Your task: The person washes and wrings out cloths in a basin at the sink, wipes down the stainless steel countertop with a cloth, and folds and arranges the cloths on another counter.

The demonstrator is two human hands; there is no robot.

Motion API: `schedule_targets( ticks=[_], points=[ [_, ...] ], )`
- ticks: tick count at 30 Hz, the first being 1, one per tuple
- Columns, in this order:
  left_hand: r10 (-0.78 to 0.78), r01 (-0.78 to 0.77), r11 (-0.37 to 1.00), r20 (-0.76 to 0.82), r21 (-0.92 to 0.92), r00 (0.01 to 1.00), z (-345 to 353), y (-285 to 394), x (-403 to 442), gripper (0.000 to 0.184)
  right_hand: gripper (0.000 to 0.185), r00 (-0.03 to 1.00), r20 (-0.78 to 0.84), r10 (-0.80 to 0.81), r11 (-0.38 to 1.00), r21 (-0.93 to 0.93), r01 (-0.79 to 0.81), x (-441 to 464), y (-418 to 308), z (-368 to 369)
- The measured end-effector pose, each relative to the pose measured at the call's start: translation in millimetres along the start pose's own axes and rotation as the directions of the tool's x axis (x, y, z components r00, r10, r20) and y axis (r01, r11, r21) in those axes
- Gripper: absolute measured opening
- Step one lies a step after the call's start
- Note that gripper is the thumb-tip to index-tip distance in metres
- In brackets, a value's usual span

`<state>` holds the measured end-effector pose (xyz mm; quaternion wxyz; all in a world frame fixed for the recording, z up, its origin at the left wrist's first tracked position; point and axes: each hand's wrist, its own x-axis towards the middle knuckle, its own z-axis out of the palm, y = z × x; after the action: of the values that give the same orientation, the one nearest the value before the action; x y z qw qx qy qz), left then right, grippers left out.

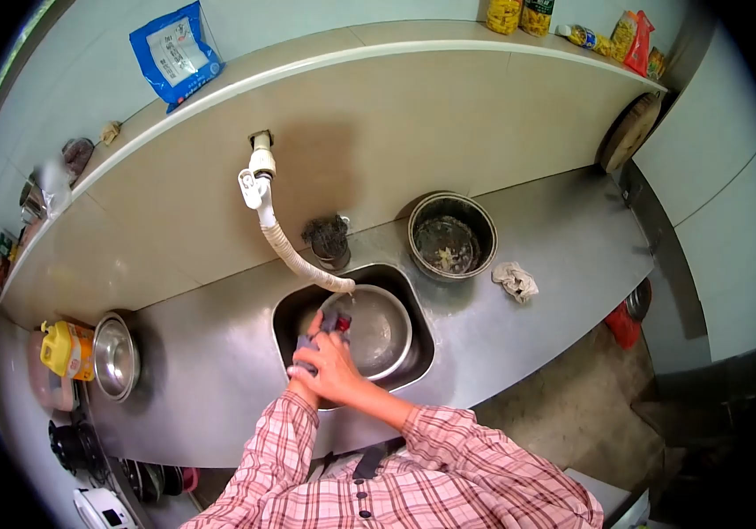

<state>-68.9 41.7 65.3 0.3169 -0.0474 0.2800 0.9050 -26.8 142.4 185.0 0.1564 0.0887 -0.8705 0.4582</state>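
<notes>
My right hand [336, 363] lies across my left hand [305, 388] over the left side of the sink. Between them is a bunched grey cloth [307, 346] with a small red patch near its far end. The right fingers close around the cloth. Most of my left hand is hidden under the right one and the cloth, though it also seems to grip it. Just beyond them a metal basin [382, 331] sits inside the sink [426, 339]. Above its rim hangs the end of the ribbed hose [294, 256] from the white tap [254, 187].
A dark-stained pot [452, 236] and a crumpled rag [516, 281] are right of the sink. Behind it stands a cup with a dark scrubber [327, 236]. At left are a steel bowl [116, 357] and a yellow jug [67, 349]. A blue bag [175, 55] is on the ledge.
</notes>
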Motion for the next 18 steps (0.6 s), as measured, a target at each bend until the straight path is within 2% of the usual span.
schedule_targets(
  ticks=[2,5,7,8,11,12,13,15,16,18],
  points=[
    [-0.068,0.049,0.988,-0.130,-0.144,0.989,-3,-6,19,0.037,0.018,0.997,-0.073,0.035,0.997,-0.064,-0.040,3,23,18],
    [-0.162,0.066,0.973,-0.454,-0.220,0.876,13,-16,43,0.032,0.015,0.974,-0.080,-0.211,0.916,-0.363,0.169,17,94,44],
    [-0.149,0.049,0.980,-0.559,-0.191,0.816,0,-27,55,0.033,0.017,0.997,-0.033,0.067,0.943,-0.326,-0.074,28,127,46],
    [-0.094,-0.029,0.970,-0.481,-0.243,0.872,-55,-46,72,0.032,0.019,0.979,-0.005,0.205,0.929,-0.314,-0.197,27,142,46],
    [-0.024,0.061,0.998,-0.706,0.027,0.708,-45,-27,60,0.030,0.026,0.860,-0.019,0.510,0.852,-0.127,-0.508,5,199,54],
    [0.032,-0.039,0.999,-0.657,0.004,0.754,-51,-23,61,0.031,0.026,0.827,0.134,0.546,0.823,-0.270,-0.500,-3,220,52],
    [-0.005,0.079,0.994,-0.678,0.079,0.735,-55,-19,59,0.034,0.027,0.762,0.280,0.584,0.791,-0.406,-0.457,-12,235,48],
    [-0.072,0.321,0.924,-0.732,0.206,0.677,-57,-12,47,0.045,0.031,0.728,0.140,0.671,0.678,-0.513,-0.526,-34,240,48],
    [-0.139,0.396,0.890,-0.694,0.225,0.706,-46,-6,38,0.054,0.041,0.699,0.287,0.655,0.705,-0.565,-0.429,-36,235,37],
    [-0.143,0.436,0.870,-0.730,0.229,0.668,-41,-9,32,0.055,0.046,0.745,0.364,0.559,0.731,-0.641,-0.235,-50,225,39]
  ],
)
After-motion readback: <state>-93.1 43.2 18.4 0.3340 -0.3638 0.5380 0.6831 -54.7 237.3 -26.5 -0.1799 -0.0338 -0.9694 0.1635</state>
